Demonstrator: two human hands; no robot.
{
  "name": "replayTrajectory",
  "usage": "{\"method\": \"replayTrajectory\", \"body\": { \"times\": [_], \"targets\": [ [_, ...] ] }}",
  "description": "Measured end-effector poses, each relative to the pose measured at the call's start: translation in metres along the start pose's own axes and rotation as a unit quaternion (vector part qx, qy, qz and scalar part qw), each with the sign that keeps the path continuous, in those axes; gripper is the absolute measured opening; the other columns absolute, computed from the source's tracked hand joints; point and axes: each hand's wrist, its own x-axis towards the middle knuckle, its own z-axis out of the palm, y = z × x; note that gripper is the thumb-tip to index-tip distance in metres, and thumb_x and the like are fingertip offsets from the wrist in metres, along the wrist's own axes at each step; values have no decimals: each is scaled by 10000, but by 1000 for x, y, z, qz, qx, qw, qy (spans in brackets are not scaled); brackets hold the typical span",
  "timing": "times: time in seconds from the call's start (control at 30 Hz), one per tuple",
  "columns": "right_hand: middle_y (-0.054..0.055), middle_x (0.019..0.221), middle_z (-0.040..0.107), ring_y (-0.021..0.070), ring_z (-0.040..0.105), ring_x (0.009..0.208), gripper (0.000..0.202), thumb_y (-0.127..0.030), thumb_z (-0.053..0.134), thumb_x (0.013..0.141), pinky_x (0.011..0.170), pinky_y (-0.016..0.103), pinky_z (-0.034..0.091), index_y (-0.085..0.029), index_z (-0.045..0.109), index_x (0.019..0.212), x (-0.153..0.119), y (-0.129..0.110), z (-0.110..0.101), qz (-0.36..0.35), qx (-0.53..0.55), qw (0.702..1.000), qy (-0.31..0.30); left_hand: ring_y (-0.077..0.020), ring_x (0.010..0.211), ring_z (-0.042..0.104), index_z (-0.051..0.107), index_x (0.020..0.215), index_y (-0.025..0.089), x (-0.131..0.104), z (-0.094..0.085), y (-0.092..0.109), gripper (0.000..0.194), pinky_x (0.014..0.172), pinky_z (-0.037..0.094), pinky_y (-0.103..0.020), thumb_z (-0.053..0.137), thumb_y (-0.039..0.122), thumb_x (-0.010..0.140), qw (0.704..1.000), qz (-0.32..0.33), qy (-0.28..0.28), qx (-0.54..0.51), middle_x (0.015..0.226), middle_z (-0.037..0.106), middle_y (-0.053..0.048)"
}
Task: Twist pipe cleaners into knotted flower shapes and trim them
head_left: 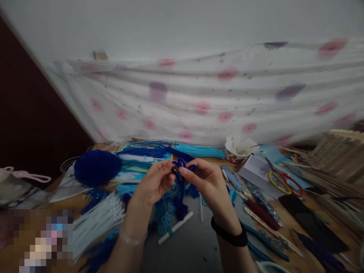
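A dark blue looped pipe-cleaner piece point(181, 163) is held up between my two hands, above the middle of the table. My left hand point(159, 180) pinches its left side between thumb and fingers. On its right side, the thumb and index finger of my right hand point(206, 180) close on the blue loops. A dark blue strip hangs below the loops toward a dark blue tuft point(181, 211). Lighter blue curled pieces point(165, 222) lie under and beside my left hand. A white marker with a green band point(175, 228) rests on the grey mat point(196, 246).
Blue pipe-cleaner bundles point(199, 150) lie along the back, beside a paper cup point(237, 151). A round dark blue ball point(97, 168) is at left. Scissors point(280, 182) lean on a white box point(258, 174); pliers point(264, 240) lie at right. A flowered cloth point(193, 94) hangs behind.
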Motion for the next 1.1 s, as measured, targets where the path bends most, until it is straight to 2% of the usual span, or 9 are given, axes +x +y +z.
{"method": "replayTrajectory", "body": {
  "times": [0.07,0.23,0.37,0.5,0.6,0.67,0.77,0.93,1.1],
  "targets": [
    [-22,617,599,113,522,560,260,-410,784,772,553,236,424,-186,663,713,1,1,0,-8,-12,1000,-1,-18,407,541,662,691,142,-1,4,-3,391,372,476,-68,983,302,537,1000,21,12,-14,564,619,64],
    [-3,669,622,129,543,582,274,-448,743,805,560,252,422,-185,674,775,1,4,-1,-5,-72,997,-10,-25,396,536,651,688,146,-1,16,-14,458,365,459,-87,973,421,514,984,171,59,-12,545,611,75],
    [-9,707,622,123,566,603,252,-432,747,818,547,230,434,-195,666,793,1,7,0,-31,-90,995,-8,-33,399,549,646,699,153,-1,20,-20,419,389,461,-96,956,403,566,963,248,104,-11,521,601,81],
    [-25,684,623,125,615,596,250,-434,753,822,549,220,483,-209,643,813,1,9,2,-39,-50,998,-10,-48,513,635,670,766,160,-2,18,-19,403,524,551,-124,924,439,622,963,255,87,-1,658,672,51],
    [-30,647,634,122,627,568,226,-406,733,847,543,217,485,-210,624,813,1,9,1,-50,-56,997,16,-84,564,674,705,812,164,-5,13,-15,376,567,591,-178,918,417,634,970,231,42,69,722,702,25],
    [-25,636,650,128,644,573,204,-391,707,870,547,220,487,-210,622,824,1,9,0,-55,-68,996,13,-104,595,689,722,810,163,-5,8,-12,311,561,588,-188,906,362,658,958,253,52,128,730,720,8],
    [-26,611,662,138,662,566,178,-375,686,886,537,225,480,-213,623,852,1,8,-1,-55,-95,994,-8,-117,626,700,736,782,165,-3,2,-11,214,555,576,-188,874,306,700,921,322,104,194,733,743,-10],
    [-19,648,668,136,646,574,192,-384,730,849,532,228,474,-208,655,835,3,11,-1,-57,-88,994,-10,-121,560,679,735,721,172,-1,4,-17,139,523,587,-222,843,260,719,878,396,136,233,697,723,1],
    [8,718,725,172,697,665,260,-441,792,804,616,266,536,-211,679,848,3,16,2,-37,-31,999,17,-107,727,698,738,754,186,-5,15,-30,107,623,592,-196,787,95,780,734,571,187,316,782,708,9]
  ]
}}
